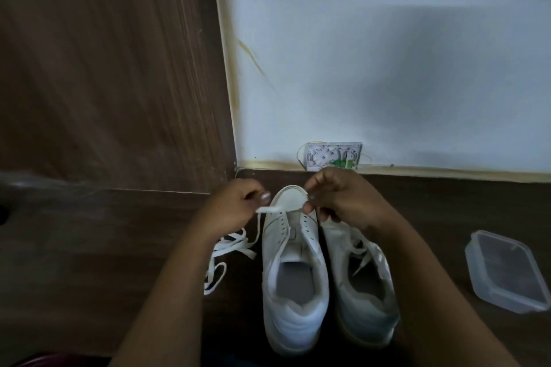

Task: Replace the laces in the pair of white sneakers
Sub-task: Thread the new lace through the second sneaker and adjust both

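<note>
two white sneakers stood side by side on the dark wooden floor (104,247), toes toward the white wall (387,68), near the corner where that wall met a wooden panel (104,68). the left sneaker (293,301) had bare eyelets along most of its opening, with a flat white lace (269,209) crossing just behind its toe. the left hand (235,205) pinched one stretch of this lace between thumb and curled fingers at the shoe's left side, and the rest trailed down to the floor. the right hand (343,199) pinched the lace at the right side of the toe, its fingers curled over the front of the right sneaker (366,307), which had lacing across its tongue. a tangle of loose laces (222,250) lay on the floor just left of the left sneaker. a clear plastic container (507,274) sat on the floor well to the right of the pair. a small white box (331,156) was fixed at the foot of the wall beyond the hands.
</note>
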The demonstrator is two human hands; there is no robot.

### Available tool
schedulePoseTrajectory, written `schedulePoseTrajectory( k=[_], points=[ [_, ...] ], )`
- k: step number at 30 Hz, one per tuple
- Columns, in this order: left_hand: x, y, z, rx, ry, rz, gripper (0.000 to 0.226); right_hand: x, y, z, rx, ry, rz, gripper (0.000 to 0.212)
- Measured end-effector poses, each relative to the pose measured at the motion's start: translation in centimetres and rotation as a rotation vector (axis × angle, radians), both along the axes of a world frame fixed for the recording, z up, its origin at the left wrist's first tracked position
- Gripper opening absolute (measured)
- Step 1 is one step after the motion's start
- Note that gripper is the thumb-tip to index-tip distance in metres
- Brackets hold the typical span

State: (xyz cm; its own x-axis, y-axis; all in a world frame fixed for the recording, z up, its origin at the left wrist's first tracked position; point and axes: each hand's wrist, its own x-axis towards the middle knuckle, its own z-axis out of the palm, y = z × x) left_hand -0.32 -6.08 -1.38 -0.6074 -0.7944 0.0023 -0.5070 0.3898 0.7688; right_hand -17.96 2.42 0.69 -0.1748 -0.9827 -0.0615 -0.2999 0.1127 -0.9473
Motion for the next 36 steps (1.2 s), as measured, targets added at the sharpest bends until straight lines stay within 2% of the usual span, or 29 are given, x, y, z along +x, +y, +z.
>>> schedulePoseTrajectory(
  k=[2,4,8,13,15,16,18,21,23,25,29,31,33,36],
  points=[
    [-1.5,1.2,0.1,0.201,0.222,-0.170,0.012,1.4,-0.5,-0.4,0.003,0.000,0.063,0.018],
    [-2.8,1.6,0.0,0.288,0.277,-0.219,0.014,2.2,-1.1,-1.1,-0.021,0.056,0.040,0.021],
    [-2.9,-0.7,-1.4,0.119,0.161,-0.043,0.027,0.8,-2.0,-2.2,0.055,0.235,-0.087,0.015],
    [-4.3,-1.6,-3.4,-0.051,-0.010,0.136,0.012,0.4,-1.9,-2.7,0.193,0.625,-0.031,0.015],
    [-5.0,-1.3,-3.9,-0.078,-0.011,0.144,0.022,0.9,-2.0,-3.1,0.206,0.726,-0.049,0.040],
    [-5.3,-1.2,-4.0,-0.068,0.010,0.106,0.029,0.8,-2.2,-3.5,0.213,0.753,-0.077,0.045],
    [-5.7,-0.9,-4.1,-0.063,0.060,0.039,0.034,0.8,-2.4,-3.9,0.224,0.772,-0.125,0.042],
    [-5.6,-0.7,-4.2,-0.007,0.111,0.074,0.025,1.2,-2.8,-3.8,0.212,0.795,-0.128,0.031],
    [-5.5,-0.7,-4.2,0.023,0.097,0.083,0.022,1.5,-3.1,-3.7,0.197,0.850,-0.116,0.024],
    [-5.6,-0.8,-4.1,-0.057,0.019,0.063,0.023,1.5,-3.4,-3.7,0.196,0.876,-0.121,0.019],
    [-6.4,-0.4,-5.1,-0.216,-0.136,0.125,0.023,0.7,-3.3,-4.1,0.219,0.848,-0.127,0.031],
    [-6.5,-0.4,-5.9,-0.263,-0.150,0.176,0.019,0.6,-3.3,-4.1,0.214,0.843,-0.120,0.025],
    [-6.5,-0.6,-6.4,-0.228,-0.145,0.215,0.015,0.4,-3.4,-4.1,0.212,0.835,-0.110,0.020],
    [-6.6,-0.5,-6.6,-0.139,-0.095,0.302,0.008,0.2,-3.4,-4.2,0.205,0.822,-0.100,0.026]
  ],
)
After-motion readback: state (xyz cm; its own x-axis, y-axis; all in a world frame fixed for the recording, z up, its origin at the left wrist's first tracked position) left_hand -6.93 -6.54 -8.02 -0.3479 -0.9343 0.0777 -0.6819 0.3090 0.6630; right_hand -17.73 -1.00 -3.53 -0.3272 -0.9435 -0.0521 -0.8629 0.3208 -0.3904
